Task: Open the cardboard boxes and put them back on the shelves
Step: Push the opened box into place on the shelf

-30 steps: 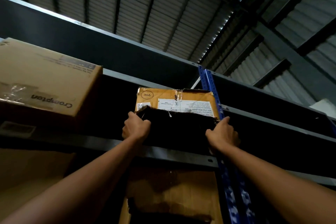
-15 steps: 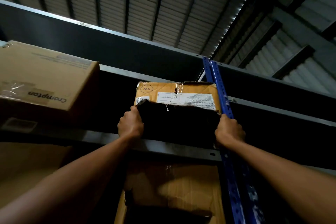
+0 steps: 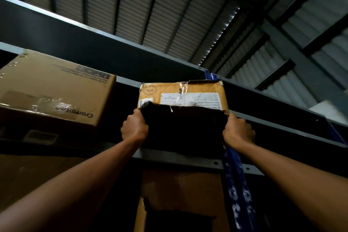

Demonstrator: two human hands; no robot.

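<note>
Fingers of left hand (image 3: pixel 134 128), right hand (image 3: pixel 238 132) grip cardboard box (image 3: pixel 182 92) sides, probably curled; arms stretched overhead.

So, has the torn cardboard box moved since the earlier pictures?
Yes, slightly. The cardboard box now covers part of the blue upright, which earlier ran uncovered along its right edge; so it came rightward or outward.

at least 3 cardboard boxes (image 3: pixel 56 88) (image 3: pixel 188 90) (image 3: pixel 180 188), 2 hands (image 3: pixel 134 128) (image 3: pixel 238 132), 1 blue post (image 3: pixel 235 175).

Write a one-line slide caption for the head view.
Left hand and right hand grip the torn cardboard box at an upper shelf, beside a larger box.
</note>
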